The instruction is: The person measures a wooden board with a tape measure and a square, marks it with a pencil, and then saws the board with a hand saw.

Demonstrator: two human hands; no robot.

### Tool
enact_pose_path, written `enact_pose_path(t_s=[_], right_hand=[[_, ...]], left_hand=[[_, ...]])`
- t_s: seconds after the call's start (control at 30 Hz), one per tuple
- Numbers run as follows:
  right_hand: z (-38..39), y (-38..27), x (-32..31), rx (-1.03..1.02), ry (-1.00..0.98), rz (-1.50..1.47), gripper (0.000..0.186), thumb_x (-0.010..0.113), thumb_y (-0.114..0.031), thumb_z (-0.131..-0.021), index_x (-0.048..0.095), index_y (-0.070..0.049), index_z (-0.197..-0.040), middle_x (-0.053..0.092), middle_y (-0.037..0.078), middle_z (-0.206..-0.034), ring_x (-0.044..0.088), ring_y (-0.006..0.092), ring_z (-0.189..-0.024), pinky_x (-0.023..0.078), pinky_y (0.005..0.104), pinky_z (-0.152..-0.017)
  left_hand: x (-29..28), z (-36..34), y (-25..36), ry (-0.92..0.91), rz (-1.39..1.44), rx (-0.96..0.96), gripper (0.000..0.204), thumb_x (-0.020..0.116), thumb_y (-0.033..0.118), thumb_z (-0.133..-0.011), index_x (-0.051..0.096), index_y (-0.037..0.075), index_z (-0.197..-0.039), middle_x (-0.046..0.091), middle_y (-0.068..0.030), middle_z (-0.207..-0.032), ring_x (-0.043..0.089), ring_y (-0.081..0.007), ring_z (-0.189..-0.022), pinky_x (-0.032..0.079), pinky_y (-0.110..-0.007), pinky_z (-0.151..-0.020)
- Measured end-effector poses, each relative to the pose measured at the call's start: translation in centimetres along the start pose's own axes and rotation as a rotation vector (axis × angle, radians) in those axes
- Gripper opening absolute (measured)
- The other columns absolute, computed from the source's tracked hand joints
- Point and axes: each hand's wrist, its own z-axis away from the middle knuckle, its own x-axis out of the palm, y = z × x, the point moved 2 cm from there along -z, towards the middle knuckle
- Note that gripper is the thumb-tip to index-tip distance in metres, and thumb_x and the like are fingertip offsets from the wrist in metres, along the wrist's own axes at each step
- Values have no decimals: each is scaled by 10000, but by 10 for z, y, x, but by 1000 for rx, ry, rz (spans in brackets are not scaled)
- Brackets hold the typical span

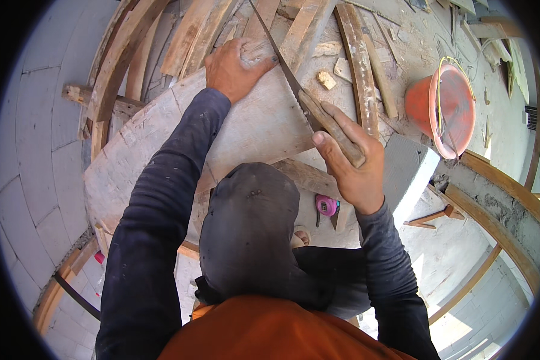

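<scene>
The right hand [365,171] grips a handsaw [309,106] at the end of a wide board [252,126], braced beneath the left hand [231,69]. How much is cut or left cannot be told.

Exposure: bright daylight, strongest toward 4 o'clock, where floor patches [453,330] burn out to white. Glare noted at 3 o'clock on the lit face of the pale block [421,185]; its upper face lies in shade. Left sleeve [141,240], at 8 o'clock, reads near-black with reduced detail. Centre acceptably sharp: grain on the board [246,135] legible. Fisheye distortion bows the wall [39,120] joints at 9 o'clock; rim softens, corners black.
</scene>
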Motion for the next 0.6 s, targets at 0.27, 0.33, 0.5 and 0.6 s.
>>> enact_pose_path(t_s=[0.27, 0.33, 0.5, 0.6], right_hand=[[-21, 26, 4, -241, 34, 11, 548, 800, -305, -995, 664, 2, -1428, 720, 87, -970, 612, 114, -771, 494, 276, -697], [-28, 10, 6, -173, 22, 75, 559, 794, -328, -998, 662, 0, -1431, 717, 86, -968, 617, 124, -771, 497, 285, -700], [-16, -31, 0, -21, -36, 100, 535, 759, -313, -1012, 659, 29, -1411, 772, 220, -1211, 736, 235, -1077, 558, 363, -967], [-4, -30, -9, 25, 3, 193, 522, 755, -304, -1020, 663, 21, -1418, 778, 205, -1191, 736, 215, -1048, 565, 344, -935]], left_hand=[[-20, -12, 3, 94, -3, -44, 882, 780, 672, -848, 620, 20, -1420, 661, -234, -1365, 578, -351, -1322, 352, -497, -1168], [-17, -18, 1, 82, -32, -44, 879, 779, 667, -850, 618, 17, -1420, 661, -237, -1364, 576, -351, -1324, 359, -502, -1161], [-5, -20, -6, 26, -78, -68, 883, 757, 674, -860, 615, 2, -1414, 665, -231, -1360, 573, -360, -1326, 365, -512, -1151], [-3, -19, -9, 11, -62, -70, 885, 750, 674, -863, 613, -6, -1413, 669, -224, -1353, 570, -364, -1329, 364, -513, -1148]])
